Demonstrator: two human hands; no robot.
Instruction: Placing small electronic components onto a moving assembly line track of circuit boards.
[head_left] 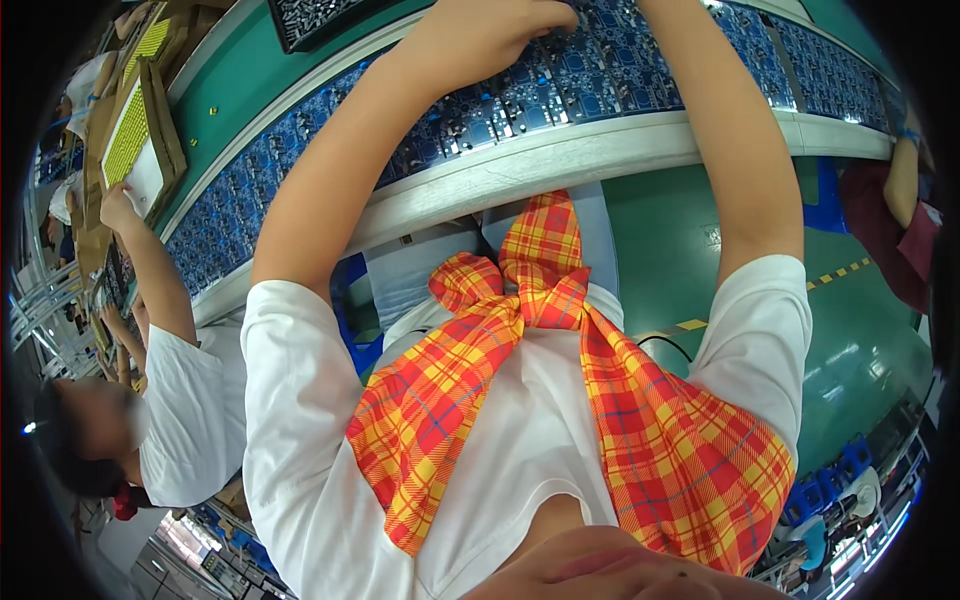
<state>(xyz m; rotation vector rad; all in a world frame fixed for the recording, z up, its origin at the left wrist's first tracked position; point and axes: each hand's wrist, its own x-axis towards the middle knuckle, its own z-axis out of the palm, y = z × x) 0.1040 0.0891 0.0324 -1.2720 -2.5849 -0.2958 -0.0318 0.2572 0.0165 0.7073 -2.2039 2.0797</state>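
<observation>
My left hand [502, 32] is at the top edge, above a long row of blue circuit boards [560, 85]. Its fingers are curled together near the boards' surface, and whatever may be between them is too small or hidden. My right forearm [700, 70] crosses the same row and runs out of the picture at the top, so that hand is out of sight. Small silvery and dark parts stand on the boards, which lie side by side along a pale rail [540, 160].
A black bin [315, 22] of small metal parts stands on the green bench [225, 85] beyond the boards. At left, a co-worker's hand [120, 208] touches a cardboard box [165, 140] holding yellow parts. Another person's arm [903, 175] is at far right.
</observation>
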